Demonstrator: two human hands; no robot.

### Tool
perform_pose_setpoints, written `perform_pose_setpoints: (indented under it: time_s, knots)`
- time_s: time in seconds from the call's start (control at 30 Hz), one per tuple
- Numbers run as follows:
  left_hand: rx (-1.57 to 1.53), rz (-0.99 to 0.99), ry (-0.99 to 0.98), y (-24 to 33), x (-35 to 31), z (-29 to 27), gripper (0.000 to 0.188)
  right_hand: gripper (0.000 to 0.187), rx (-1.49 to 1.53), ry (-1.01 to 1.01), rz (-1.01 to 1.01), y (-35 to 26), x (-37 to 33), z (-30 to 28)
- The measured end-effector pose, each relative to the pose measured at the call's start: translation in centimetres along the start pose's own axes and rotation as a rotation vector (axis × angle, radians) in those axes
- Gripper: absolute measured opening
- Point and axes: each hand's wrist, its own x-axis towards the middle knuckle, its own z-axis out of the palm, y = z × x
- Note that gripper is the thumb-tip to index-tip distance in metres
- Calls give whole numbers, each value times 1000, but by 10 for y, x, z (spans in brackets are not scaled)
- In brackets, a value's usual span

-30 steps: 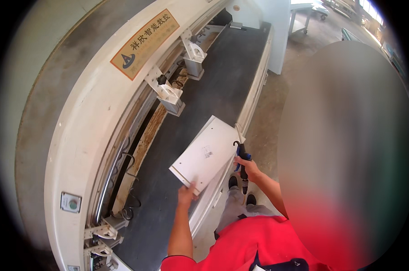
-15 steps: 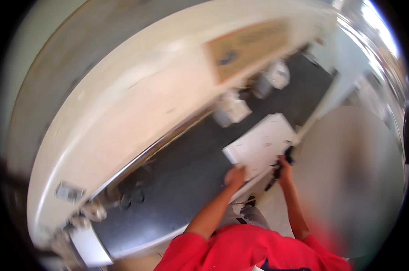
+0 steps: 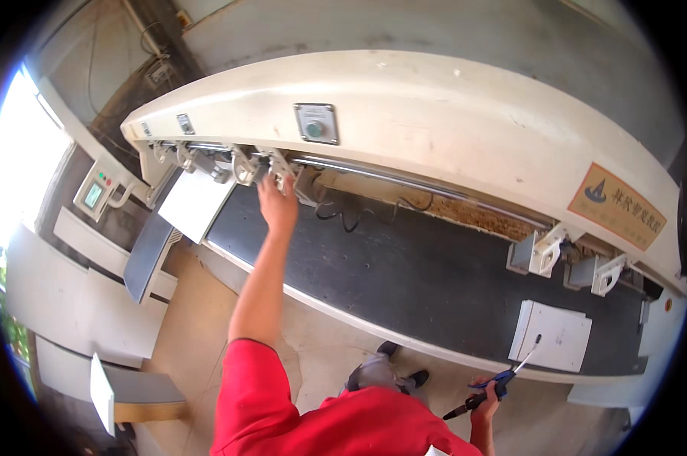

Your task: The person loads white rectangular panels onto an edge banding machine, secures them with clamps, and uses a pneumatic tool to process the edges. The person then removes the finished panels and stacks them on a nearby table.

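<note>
Here, in the head view, the left hand (image 3: 279, 205), nearer the white clamp bracket (image 3: 279, 161), has it just beyond its fingers; whether they pinch it, I cannot tell. The right hand (image 3: 485, 401) curls its fingers round a blue-and-black air blow gun (image 3: 503, 378), slanting up-right toward white panels (image 3: 563, 340) on the black bed (image 3: 404, 277).
</note>
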Motion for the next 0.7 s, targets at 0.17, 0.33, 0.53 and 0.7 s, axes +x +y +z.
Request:
perform_pose_setpoints:
  time_s: [0.17,0.33,0.53,0.7]
  knots:
    - [133,63,-203,-54,76,10,41,33,-84,-144,-102,-20,20,44]
    - [-270,-281,-212,-64,81,30,45,34,-105,-155,-98,-32,17,78]
    - [-550,-578,-262,-61,69,43,51,35,-198,-276,-79,-17,3,115]
    - [-569,-460,-582,32,11,41,46,31,-221,-417,-17,-21,12,164]
